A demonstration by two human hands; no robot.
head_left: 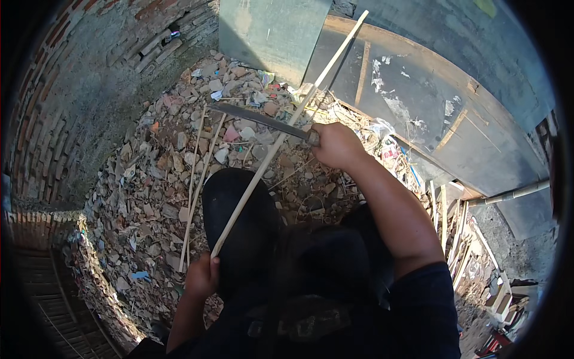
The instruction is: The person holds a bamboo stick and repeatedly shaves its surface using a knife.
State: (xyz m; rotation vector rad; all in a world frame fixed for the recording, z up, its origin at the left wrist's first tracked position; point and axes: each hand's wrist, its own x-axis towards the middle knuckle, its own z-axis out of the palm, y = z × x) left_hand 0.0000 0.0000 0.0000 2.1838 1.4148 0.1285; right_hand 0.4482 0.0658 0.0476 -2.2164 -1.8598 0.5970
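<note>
A long pale strip, apparently split bamboo, slants from lower left up to the far right across my dark-clad knee. My left hand is closed round its near end. In my right hand is the handle of a machete, its dark blade pointing left. The blade crosses the strip a little beyond my knee; whether its edge bites into the strip I cannot tell. To the left of my knee, two thin pale strips lie on the rubble.
Broken brick and stone rubble with scraps of litter covers the ground. A weathered brick wall rises at the left. Grey-green panels and a dark board stand at the back. More strips lie at the right.
</note>
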